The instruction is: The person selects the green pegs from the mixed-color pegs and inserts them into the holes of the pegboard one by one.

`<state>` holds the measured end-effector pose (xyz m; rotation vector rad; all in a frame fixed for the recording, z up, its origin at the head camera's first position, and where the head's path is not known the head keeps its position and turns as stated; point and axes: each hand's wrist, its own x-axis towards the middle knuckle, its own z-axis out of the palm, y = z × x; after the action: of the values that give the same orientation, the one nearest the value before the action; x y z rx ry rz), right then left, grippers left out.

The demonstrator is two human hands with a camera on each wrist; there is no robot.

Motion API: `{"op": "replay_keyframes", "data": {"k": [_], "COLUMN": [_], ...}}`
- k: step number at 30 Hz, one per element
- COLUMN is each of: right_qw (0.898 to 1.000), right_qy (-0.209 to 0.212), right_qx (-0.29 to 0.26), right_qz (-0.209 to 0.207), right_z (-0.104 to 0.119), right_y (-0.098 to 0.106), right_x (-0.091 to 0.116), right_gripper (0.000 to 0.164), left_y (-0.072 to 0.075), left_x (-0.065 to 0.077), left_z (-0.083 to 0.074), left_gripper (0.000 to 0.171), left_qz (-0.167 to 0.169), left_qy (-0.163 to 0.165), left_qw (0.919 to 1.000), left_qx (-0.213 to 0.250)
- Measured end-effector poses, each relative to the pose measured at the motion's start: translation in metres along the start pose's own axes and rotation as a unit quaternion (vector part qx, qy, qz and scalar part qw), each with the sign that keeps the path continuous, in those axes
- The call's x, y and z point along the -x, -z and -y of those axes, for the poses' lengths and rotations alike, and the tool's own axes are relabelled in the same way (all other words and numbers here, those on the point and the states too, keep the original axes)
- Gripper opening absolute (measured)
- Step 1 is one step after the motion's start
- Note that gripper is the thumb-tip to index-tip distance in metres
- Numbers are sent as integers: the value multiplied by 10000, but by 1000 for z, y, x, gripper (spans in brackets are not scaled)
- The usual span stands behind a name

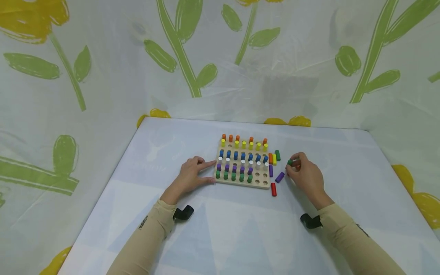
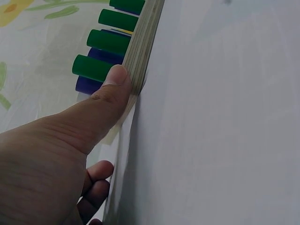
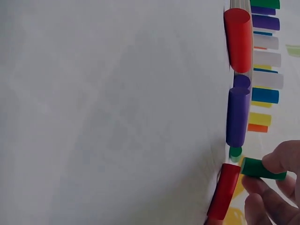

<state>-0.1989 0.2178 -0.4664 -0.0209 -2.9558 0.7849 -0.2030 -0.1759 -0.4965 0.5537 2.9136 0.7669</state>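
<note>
A hand could pass across the tabletop (image 1: pixel 244 233) at the frame's lower centre, but right of centre loose pegs (image 1: pixel 280 177) lie between the right hand (image 1: pixel 307 176) and the pegboard (image 1: pixel 261 178).

fingers (image 3: pixel 283 157) pinch green peg (image 3: pixel 263 169) | purple peg (image 3: pixel 237 117) lies between two red pegs (image 3: pixel 238 41)

Beige sleeves (image 1: pixel 142 244) (dark markings (image 1: pixel 143 222)), black bent wrist pieces (image 1: pixel 185 212).

Pegboard (image 1: pixel 261 178): wooden, flat mid-frame, partly filled
Green peg (image 3: pixel 255 168): we see it pinched by right hand (image 1: pixel 307 176), right of centre
</note>
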Motion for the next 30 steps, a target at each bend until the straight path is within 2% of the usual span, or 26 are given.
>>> {"op": "replay_keyframes", "data": {"k": [19, 30], "right_qw": [9990, 9990], "right_qy": [417, 385], "right_qx": [-99, -222], "right_qz": [-102, -30], "right_z": [8, 16], "right_y": [-5, -6], "right_x": [11, 17], "right_gripper": [30, 30], "left_y": [0, 0], "left_x": [0, 0], "left_z": [-2, -2], "left_gripper": [70, 70], "left_qz": [11, -3], "left_qy": [31, 16], "left_qw": [10000, 10000], "left_qx": [-18, -18]}}
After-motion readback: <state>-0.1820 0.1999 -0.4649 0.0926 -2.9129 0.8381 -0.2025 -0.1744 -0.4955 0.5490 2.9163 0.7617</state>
